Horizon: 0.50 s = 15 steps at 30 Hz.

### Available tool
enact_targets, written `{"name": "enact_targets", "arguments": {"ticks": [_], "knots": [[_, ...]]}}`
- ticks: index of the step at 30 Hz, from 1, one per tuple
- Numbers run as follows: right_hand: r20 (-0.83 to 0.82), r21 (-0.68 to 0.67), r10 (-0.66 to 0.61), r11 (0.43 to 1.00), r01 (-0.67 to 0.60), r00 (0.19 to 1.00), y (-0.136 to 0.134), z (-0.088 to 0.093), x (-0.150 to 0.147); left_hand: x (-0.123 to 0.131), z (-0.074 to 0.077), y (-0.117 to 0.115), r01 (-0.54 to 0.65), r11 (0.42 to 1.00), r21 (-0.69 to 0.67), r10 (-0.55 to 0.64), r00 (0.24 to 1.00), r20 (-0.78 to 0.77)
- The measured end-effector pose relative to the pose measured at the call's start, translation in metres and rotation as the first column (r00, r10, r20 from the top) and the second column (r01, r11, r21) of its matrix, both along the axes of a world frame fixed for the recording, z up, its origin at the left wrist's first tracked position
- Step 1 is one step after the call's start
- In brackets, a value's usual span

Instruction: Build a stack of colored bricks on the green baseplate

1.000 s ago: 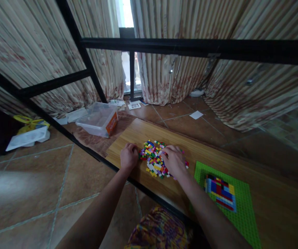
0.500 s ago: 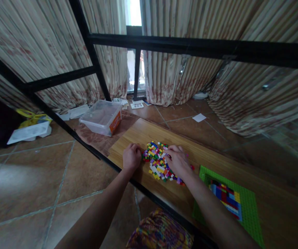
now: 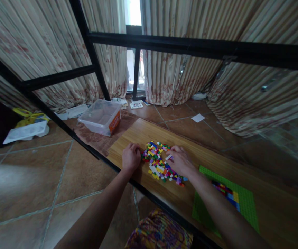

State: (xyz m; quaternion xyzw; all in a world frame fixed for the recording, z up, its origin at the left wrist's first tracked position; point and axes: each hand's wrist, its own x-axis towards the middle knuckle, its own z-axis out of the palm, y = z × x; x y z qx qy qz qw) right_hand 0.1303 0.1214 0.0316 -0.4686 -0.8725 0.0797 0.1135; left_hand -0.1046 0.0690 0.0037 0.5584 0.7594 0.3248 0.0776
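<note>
Many small coloured toy bricks (image 3: 154, 157) lie in a loose pile on a wooden board (image 3: 141, 128). At the pile's left side rests my left hand (image 3: 131, 157), its fingers curled in; whatever is between the fingertips is hidden. My right hand (image 3: 181, 162) is over the right part of the pile with bent fingers. A white studded brick (image 3: 169, 157) shows at its fingertips and appears pinched there. Farther right, partly behind my right forearm, is a green baseplate (image 3: 244, 197) bearing a built patch of coloured bricks (image 3: 230, 195).
A clear plastic box (image 3: 101, 116) with an orange label stands on a brown cloth beyond the board's left end. Black metal bars (image 3: 175, 43) cross in front of the curtains. Papers (image 3: 197, 118) and a white tray (image 3: 26, 132) lie on the tiled floor.
My right hand has drawn slightly right, with the white brick now showing at its fingertips and bare wood where bricks lay. My left hand stays almost still.
</note>
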Motion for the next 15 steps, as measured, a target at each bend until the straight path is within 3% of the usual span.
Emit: {"name": "enact_targets", "arguments": {"ticks": [4,9,15], "knots": [[0.031,-0.013,-0.032,0.999,0.032,0.999,0.0,0.001,-0.005,0.0,0.0,0.0,0.0,1.0,0.007,0.0,1.0,-0.008],[-0.006,-0.015,0.04,0.999,-0.041,0.999,0.0,0.007,-0.007,-0.001,0.0,0.0,0.003,1.0,0.015,-0.002,0.999,-0.032],[-0.243,0.038,0.012,0.999,-0.003,0.97,-0.013,0.022,-0.019,-0.004,-0.002,0.002,-0.012,1.0,0.014,0.012,0.999,-0.033]]}}
